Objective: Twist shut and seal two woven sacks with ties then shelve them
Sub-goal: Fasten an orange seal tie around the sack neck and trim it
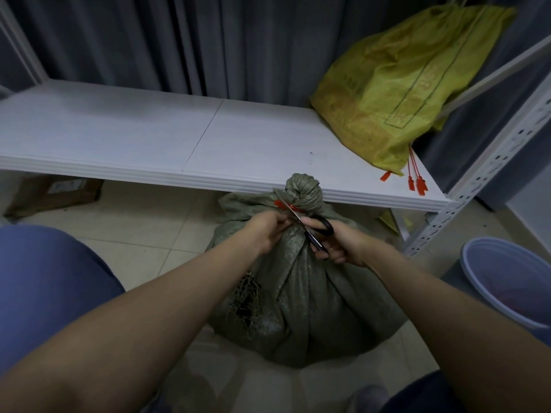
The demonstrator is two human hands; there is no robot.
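A grey-green woven sack [307, 299] stands on the floor in front of the shelf, its neck twisted into a knob and cinched by a red tie [286, 205]. My left hand [267, 226] pinches the tie's loose end at the neck. My right hand [337, 244] holds black-handled scissors [313, 231], blades pointing up-left at the tie. A yellow woven sack [399, 84] lies on the white shelf [149, 135] at the right, with several spare red ties [416, 180] beside its lower corner. A tear in the green sack's left side shows dry straw.
A blue-grey plastic bin [507, 281] stands on the floor at the right, by the perforated metal shelf post [477, 186]. A cardboard box [56, 192] sits under the shelf at left. Grey curtain hangs behind. My blue-clad knee [44, 287] is at left.
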